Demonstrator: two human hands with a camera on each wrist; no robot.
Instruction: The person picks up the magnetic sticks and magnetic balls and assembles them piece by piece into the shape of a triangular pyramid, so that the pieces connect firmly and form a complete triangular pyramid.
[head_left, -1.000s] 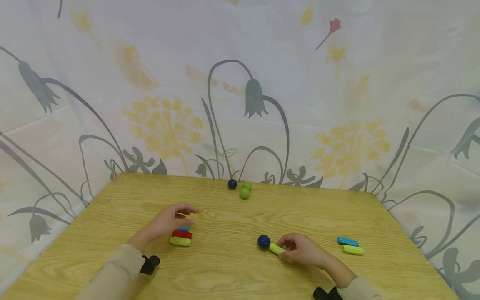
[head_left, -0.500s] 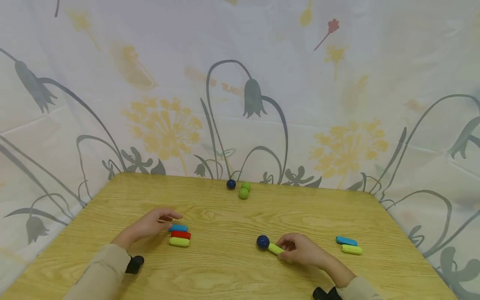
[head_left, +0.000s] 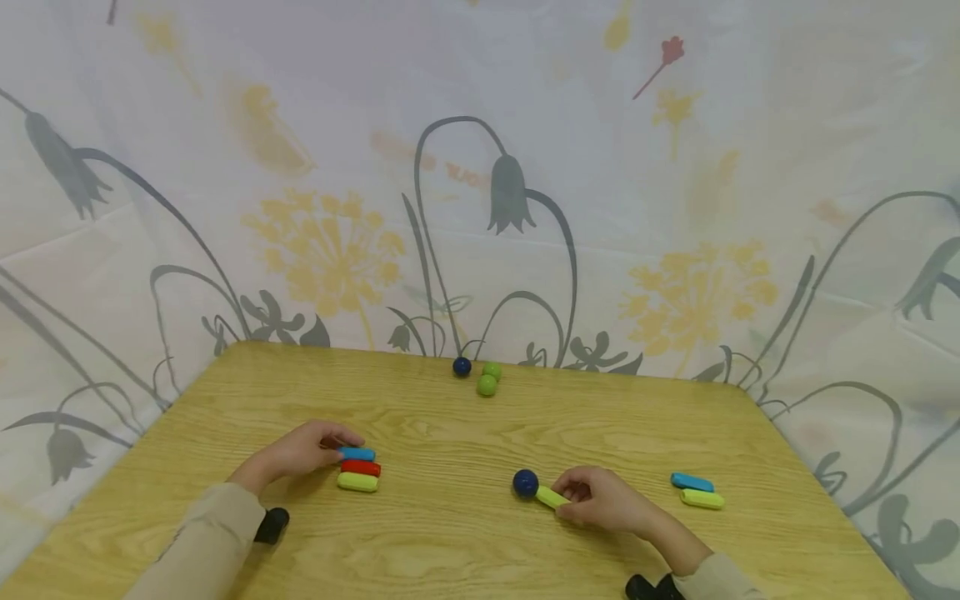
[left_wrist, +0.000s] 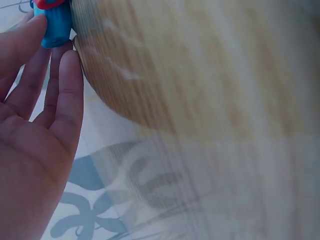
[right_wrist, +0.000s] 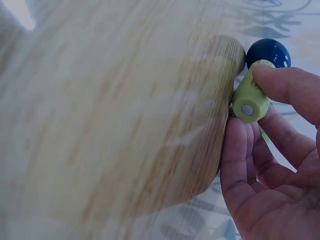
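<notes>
My right hand (head_left: 603,500) pinches a yellow-green magnetic building stick (right_wrist: 251,97) between thumb and fingers. A dark blue ball (head_left: 526,483) sits on the stick's far end, and a round silver disc (right_wrist: 247,109) shows in the near end. On the left, my left hand (head_left: 303,450) has its thumb and fingers about the left end of a blue magnetic building stick (head_left: 357,454). Right beside that lie a red stick (head_left: 361,468) and a yellow-green stick (head_left: 357,482), in a row. The left wrist view shows the thumb against the blue stick (left_wrist: 57,27), fingertips at its other side.
At the table's back edge are another dark blue ball (head_left: 462,367) and two green balls (head_left: 487,385), close together. Toward the right lie a second blue stick (head_left: 692,482) and a yellow-green one (head_left: 702,499). A flower-printed cloth (head_left: 480,275) hangs behind the wooden table (head_left: 420,533).
My left hand has drawn back leftward from above the row of sticks and come down to the blue stick's left end. The right hand keeps its hold, almost unmoved.
</notes>
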